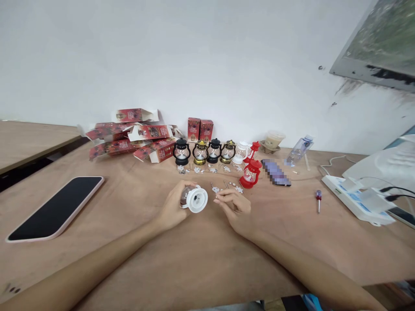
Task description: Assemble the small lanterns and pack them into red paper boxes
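The wooden table point(194, 268) has its near edge at the lower right. Wide room separates the large phone point(56, 209) from the left hand point(171, 207); a narrow gap parts that from the right hand point(235, 207), fingertips pinched, contents unclear. The left clamps a white-based lantern point(197, 200), base tipped cameraward, over mid-table. A screwdriver point(318, 197) lies well rightward.

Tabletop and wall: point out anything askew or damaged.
The cardboard boxes at back left lie in a jumbled heap, some flaps open, unlike the two upright boxes nearby. At upper right, the wall bears dark scuffs.
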Motion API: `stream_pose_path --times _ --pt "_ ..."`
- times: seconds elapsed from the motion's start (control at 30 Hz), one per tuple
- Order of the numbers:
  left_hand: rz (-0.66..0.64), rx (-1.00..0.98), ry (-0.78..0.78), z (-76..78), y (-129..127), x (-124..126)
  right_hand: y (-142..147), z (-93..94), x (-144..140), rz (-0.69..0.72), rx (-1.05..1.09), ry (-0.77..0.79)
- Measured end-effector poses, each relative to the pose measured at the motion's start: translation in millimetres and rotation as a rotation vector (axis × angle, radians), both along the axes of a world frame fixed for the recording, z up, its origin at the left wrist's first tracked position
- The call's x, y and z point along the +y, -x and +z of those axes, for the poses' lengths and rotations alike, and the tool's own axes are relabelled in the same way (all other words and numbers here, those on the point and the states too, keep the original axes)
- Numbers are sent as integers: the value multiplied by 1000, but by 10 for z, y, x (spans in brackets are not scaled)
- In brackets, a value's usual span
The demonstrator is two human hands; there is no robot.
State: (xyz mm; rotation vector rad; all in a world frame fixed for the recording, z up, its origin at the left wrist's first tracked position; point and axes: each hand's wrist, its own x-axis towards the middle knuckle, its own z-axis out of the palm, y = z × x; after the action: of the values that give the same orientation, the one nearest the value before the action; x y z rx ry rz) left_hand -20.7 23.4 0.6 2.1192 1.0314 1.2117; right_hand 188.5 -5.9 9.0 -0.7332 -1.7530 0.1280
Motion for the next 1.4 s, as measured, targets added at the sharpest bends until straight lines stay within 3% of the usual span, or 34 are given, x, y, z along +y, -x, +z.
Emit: stream_pose_path --times 0.27,0.57,0.8,0.9,1.0,1.17,1.4 --pt "-27 17 41 -4 -56 -91 76 108 -95 139 -97 -103" --pt "-38 -24 112 16 -162 -199 155 65 -137 26 4 -69" --pt "-45 -82 124 21 -167 -191 104 59 -90 42 18 -81" --pt "-10 -191 168 58 -167 -184 -35 30 49 -110 -69 10" --pt "44 -274 218 103 -151 -169 -214 -37 260 -284 -210 255" --pt "56 -294 260 134 -136 -159 -361 -151 462 -306 -273 406" --pt "43 -275 229 103 -143 -156 -305 -104 392 -316 -394 410"
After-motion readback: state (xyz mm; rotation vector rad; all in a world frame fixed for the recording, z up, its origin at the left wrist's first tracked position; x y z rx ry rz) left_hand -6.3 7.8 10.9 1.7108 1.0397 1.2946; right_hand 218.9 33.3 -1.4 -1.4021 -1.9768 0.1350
